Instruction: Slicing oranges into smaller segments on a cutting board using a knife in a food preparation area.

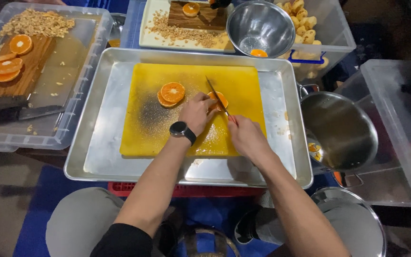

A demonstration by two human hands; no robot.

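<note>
Yellow board [167, 128]: 2 orange slices [171, 93]; left hand [197, 113] pinches orange piece [220, 99], right hand [246, 137] grips knife [217, 98].

Floor [5, 209] was dim, grey-brown at lower left. A blue mat [39, 200] covered part of it beneath the work area. A red crate [191, 191] showed under the near edge of the metal tray [105, 157]. Clear plastic bins stood at far left [79, 114] and far right [405, 138]. Light fell from overhead, bright on the metal, with dark shadow along the right side and top corners.
</note>
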